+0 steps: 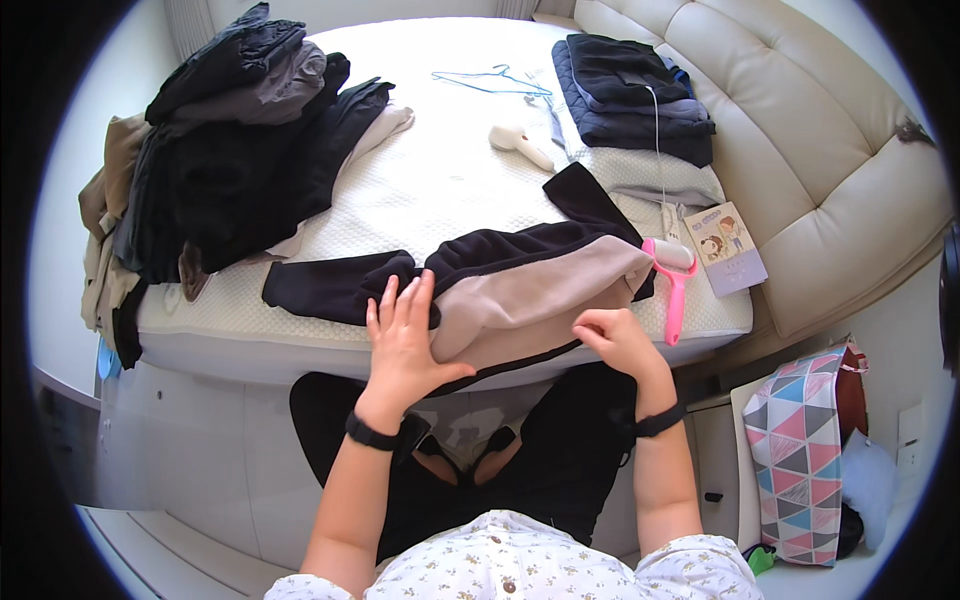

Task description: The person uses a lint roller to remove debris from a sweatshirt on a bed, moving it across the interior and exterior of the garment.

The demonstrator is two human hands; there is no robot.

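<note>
A black long-sleeved top lies across the near edge of the bed, its beige-grey inner side turned up. One black sleeve stretches to the left and the other points away from me. My left hand rests on the top near the left sleeve, fingers spread out and thumb apart. Over the right part of the beige fabric, my right hand is closed with its fingers curled; whatever is in them, if anything, stays hidden. A pink lint roller lies just beyond my right hand, against the top's right end.
Dark clothes are heaped at the left. Folded dark clothes sit at the far right. A blue hanger and a white handheld device lie on the bed. Near the padded headboard are a booklet and a patterned bag.
</note>
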